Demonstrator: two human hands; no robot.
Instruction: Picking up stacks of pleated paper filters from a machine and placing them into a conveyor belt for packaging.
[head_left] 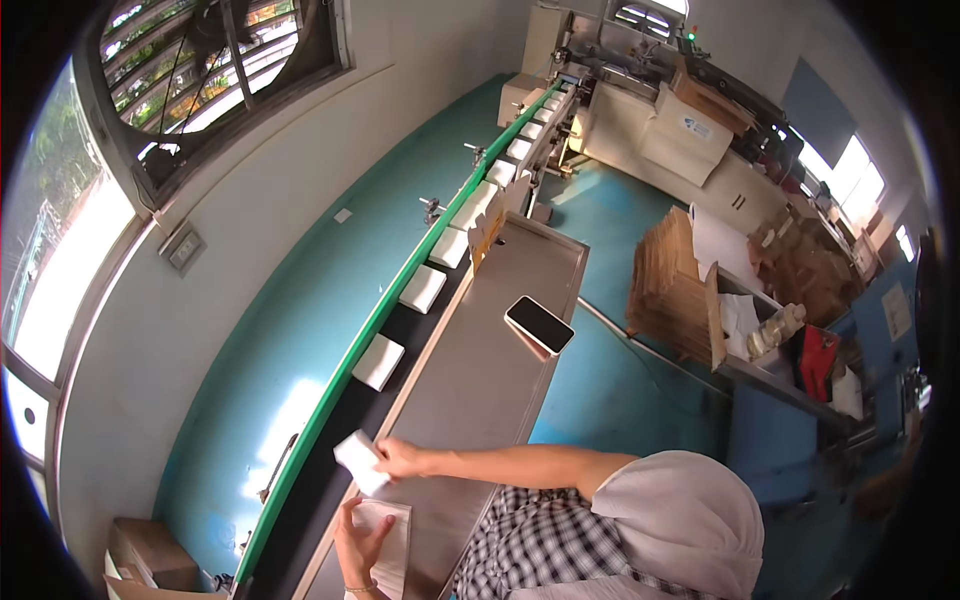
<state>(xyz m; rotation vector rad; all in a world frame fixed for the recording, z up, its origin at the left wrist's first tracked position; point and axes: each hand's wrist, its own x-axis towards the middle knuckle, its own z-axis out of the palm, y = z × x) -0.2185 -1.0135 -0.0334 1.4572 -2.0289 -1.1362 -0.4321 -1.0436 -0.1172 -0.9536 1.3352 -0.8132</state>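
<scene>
My right hand (400,460) grips a white rectangular packet (358,462), slightly blurred, over the near edge of the black conveyor belt (345,435). Just below it, my left hand (362,548) is curled round the side of a pale, flat stack of packets (396,550) on the brown metal table (470,345). Its thumb lies across the top of that stack. Farther up the belt, white packets sit in a row, the closest being a single packet (378,362) with another packet (423,289) beyond it. What the packets contain cannot be seen.
A green rail (330,390) runs along the belt's far side. A phone (540,325) lies on the table near its right edge. Flattened cardboard (665,285) is stacked at right beside a cluttered tray (765,350). Machinery (625,70) stands at the belt's far end; a carton (155,555) sits lower left.
</scene>
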